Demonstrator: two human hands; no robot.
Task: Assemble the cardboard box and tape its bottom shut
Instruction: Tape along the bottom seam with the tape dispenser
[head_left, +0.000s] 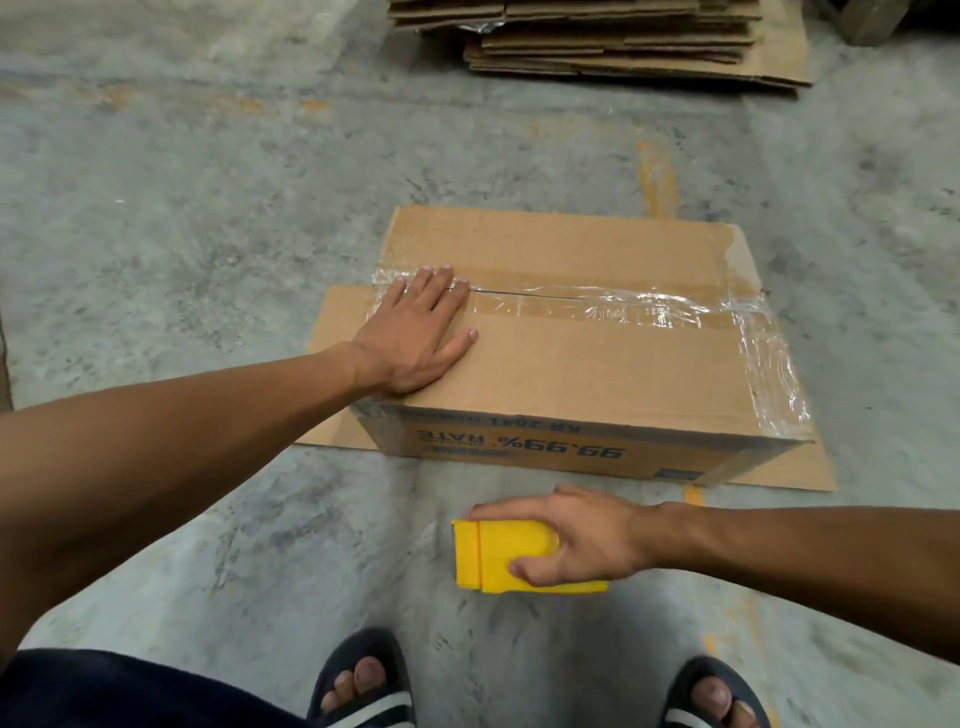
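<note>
The cardboard box (597, 364) sits upside down on a flat cardboard sheet (337, 332) on the concrete floor (208, 208), clear tape (623, 306) along its seam; the left hand (415, 332) lies flat and open on its near-left corner, fingertips on the tape; the right hand (582, 540), nearer than the box, grips a yellow tape dispenser (498, 556).

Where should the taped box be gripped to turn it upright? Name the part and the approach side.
Judging by its pose, grip the cardboard box by its two short ends, coming from left and right. The left hand already lies flat near one end; the open flaps splay on the floor, giving the fingers no firm hold.
</note>
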